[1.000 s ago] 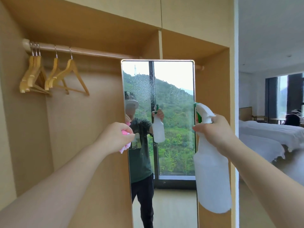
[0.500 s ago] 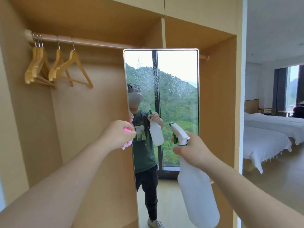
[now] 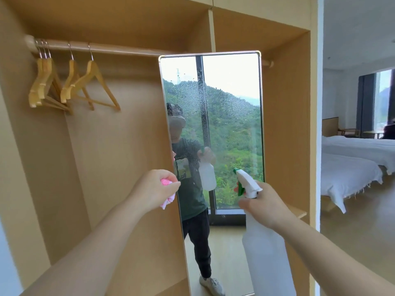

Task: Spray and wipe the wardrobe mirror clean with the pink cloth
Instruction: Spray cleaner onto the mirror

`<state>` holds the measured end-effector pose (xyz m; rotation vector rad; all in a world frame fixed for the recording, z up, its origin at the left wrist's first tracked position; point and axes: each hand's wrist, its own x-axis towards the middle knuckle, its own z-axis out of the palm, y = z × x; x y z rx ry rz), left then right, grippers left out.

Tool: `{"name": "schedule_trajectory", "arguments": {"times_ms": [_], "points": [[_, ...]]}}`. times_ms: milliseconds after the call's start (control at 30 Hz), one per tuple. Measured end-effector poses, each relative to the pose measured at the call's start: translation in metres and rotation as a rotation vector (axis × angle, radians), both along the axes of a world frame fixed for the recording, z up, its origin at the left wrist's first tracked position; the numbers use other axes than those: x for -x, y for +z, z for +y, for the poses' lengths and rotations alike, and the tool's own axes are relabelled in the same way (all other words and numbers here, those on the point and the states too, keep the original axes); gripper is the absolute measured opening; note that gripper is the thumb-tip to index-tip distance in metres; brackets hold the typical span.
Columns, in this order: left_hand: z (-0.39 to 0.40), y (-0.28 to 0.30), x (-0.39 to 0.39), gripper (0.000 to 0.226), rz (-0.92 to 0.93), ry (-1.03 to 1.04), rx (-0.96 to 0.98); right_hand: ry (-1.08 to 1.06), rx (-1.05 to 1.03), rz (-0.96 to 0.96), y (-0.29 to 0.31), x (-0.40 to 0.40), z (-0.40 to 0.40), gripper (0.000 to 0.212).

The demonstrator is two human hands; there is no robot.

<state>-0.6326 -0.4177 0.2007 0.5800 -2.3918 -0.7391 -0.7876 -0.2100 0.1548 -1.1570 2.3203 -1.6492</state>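
The tall wardrobe mirror (image 3: 233, 129) stands inside the open wooden wardrobe, speckled with spray droplets over its upper and middle part. My left hand (image 3: 155, 190) grips the bunched pink cloth (image 3: 166, 195) just left of the mirror's left edge, at mid height. My right hand (image 3: 265, 207) holds a white spray bottle (image 3: 265, 259) by its neck, with the white and green nozzle (image 3: 245, 182) pointed at the lower middle of the mirror. The glass reflects a person holding the bottle.
A wooden rail (image 3: 102, 48) with several wooden hangers (image 3: 72, 86) runs across the wardrobe's upper left. The wardrobe's side wall (image 3: 288, 124) stands right of the mirror. Through the opening at the right are white beds (image 3: 352, 165) and a wooden floor.
My right hand brought the spray bottle down and to the left, from beside the mirror's right edge to in front of its lower part. More droplets cover the glass. My left hand stayed by the mirror's left edge.
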Motion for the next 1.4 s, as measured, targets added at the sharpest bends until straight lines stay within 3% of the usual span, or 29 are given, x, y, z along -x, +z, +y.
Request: {"name": "schedule_trajectory", "arguments": {"times_ms": [133,267,333,467,567,667,767,1000,1067,1167,1267,1400], "points": [[-0.003,-0.023,0.001,0.013,0.117,0.02,-0.095,-0.108,0.069,-0.034,-0.017,0.015,0.032,0.012],[-0.017,-0.047,0.011,0.025,0.123,0.087,-0.193,-0.146,0.045,-0.006,-0.029,0.024,0.044,0.008],[-0.026,-0.048,0.02,0.029,0.122,0.121,-0.237,-0.114,0.007,-0.005,-0.029,0.026,0.044,0.02],[-0.039,-0.031,0.037,0.024,0.126,0.217,-0.184,-0.076,-0.046,0.045,-0.027,0.032,0.037,0.034],[-0.057,-0.018,0.049,0.029,0.021,0.286,-0.06,-0.056,-0.059,0.063,-0.025,0.034,0.03,0.031],[-0.077,-0.013,0.061,0.045,-0.077,0.258,-0.089,-0.064,-0.034,0.058,-0.024,0.036,0.017,0.033],[-0.099,-0.012,0.077,0.052,-0.083,0.215,-0.143,-0.063,-0.052,0.044,-0.036,0.026,0.002,0.022],[-0.136,-0.019,0.095,0.055,-0.154,0.07,-0.085,-0.011,-0.245,-0.115,-0.133,-0.036,-0.058,0.033],[-0.131,-0.021,0.099,0.049,-0.161,0.031,-0.081,-0.026,-0.239,-0.186,-0.153,-0.045,-0.071,0.039],[-0.129,-0.024,0.104,0.02,-0.155,0.008,-0.053,-0.064,-0.217,-0.226,-0.172,-0.047,-0.084,0.025],[-0.14,-0.026,0.108,0.029,-0.16,0.013,-0.022,-0.062,-0.24,-0.211,-0.176,-0.045,-0.082,0.016],[-0.144,-0.027,0.11,0.031,-0.164,0.017,0.03,-0.091,-0.249,-0.195,-0.178,-0.027,-0.058,0.031]]}}
